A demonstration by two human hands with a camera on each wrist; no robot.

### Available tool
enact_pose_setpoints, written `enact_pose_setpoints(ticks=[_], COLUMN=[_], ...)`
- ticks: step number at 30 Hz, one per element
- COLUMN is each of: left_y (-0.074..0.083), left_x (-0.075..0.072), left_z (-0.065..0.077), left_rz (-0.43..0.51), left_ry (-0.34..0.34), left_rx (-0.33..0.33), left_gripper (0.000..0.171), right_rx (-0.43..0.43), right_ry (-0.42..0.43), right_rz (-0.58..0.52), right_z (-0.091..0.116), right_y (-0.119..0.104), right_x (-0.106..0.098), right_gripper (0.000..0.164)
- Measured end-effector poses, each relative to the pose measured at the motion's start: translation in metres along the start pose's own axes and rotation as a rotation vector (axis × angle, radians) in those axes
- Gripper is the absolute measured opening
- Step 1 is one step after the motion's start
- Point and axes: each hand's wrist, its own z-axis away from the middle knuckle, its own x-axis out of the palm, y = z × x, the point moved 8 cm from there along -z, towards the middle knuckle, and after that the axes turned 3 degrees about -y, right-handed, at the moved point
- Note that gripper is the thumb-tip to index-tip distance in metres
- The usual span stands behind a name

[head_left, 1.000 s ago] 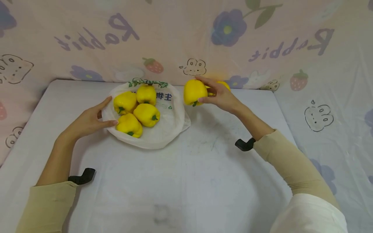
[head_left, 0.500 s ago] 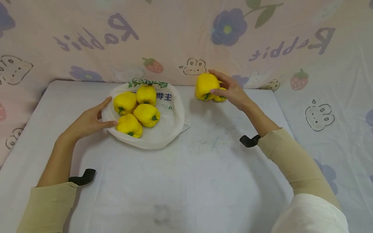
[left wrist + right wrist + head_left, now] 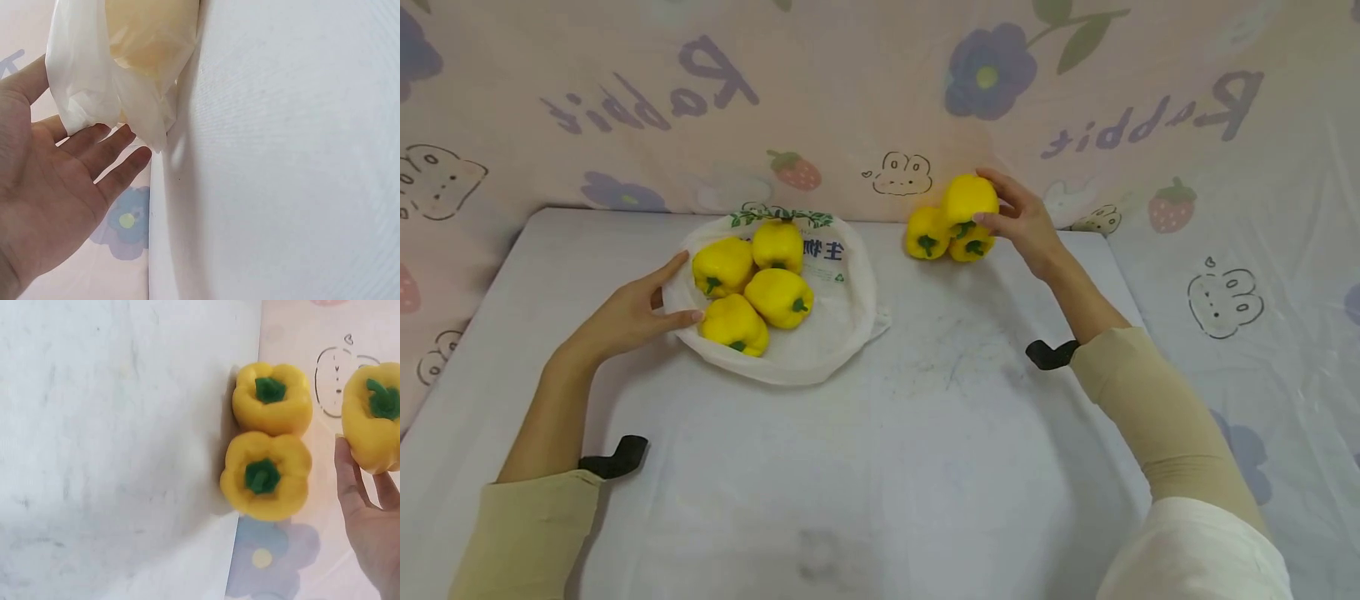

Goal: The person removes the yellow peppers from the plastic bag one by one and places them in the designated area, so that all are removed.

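My right hand (image 3: 1024,223) grips a yellow bell pepper (image 3: 970,200) by its side, raised above two more at the back of the table. Of those two, the left bell pepper (image 3: 927,233) shows fully in the head view, while the other bell pepper (image 3: 973,245) is partly covered. The right wrist view shows the held bell pepper (image 3: 373,425) apart from the pair. A white plastic bag (image 3: 842,354) lies with its mouth spread, several yellow bell peppers (image 3: 778,297) inside. Its left rim is held by my left hand (image 3: 625,312), thumb over the edge.
The white table (image 3: 880,467) ends at a patterned cloth (image 3: 850,100) hung behind it, close to the stacked peppers. A black wrist mount (image 3: 617,458) juts from the left forearm and another black mount (image 3: 1051,355) from the right.
My right hand has carried its bell pepper right and back, over the two others, which now show beneath and beside it. My left hand and the bag have stayed in place.
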Motion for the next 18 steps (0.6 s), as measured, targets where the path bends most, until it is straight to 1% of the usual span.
enact_pose_setpoints(ticks=[6,9,13,18], left_y=[-0.002,-0.002,-0.001,-0.001], left_x=[0.000,-0.001,-0.001,-0.001], left_z=[0.001,0.001,0.000,0.000], left_rz=[0.001,0.004,0.009,0.010], left_ry=[-0.001,-0.001,-0.003,-0.010], left_rx=[-0.007,-0.001,0.008,-0.005], left_gripper=[0.098,0.098,0.097,0.096], right_rx=[-0.007,-0.005,0.001,0.016], right_ry=[0.056,0.082,0.138,0.174], right_rz=[-0.071,-0.109,-0.172,-0.174], right_z=[0.002,0.002,0.002,0.002], right_y=[0.006,0.009,0.017,0.027], right_x=[-0.016,-0.024,-0.035,-0.046], right_gripper=[0.059,0.059,0.057,0.056])
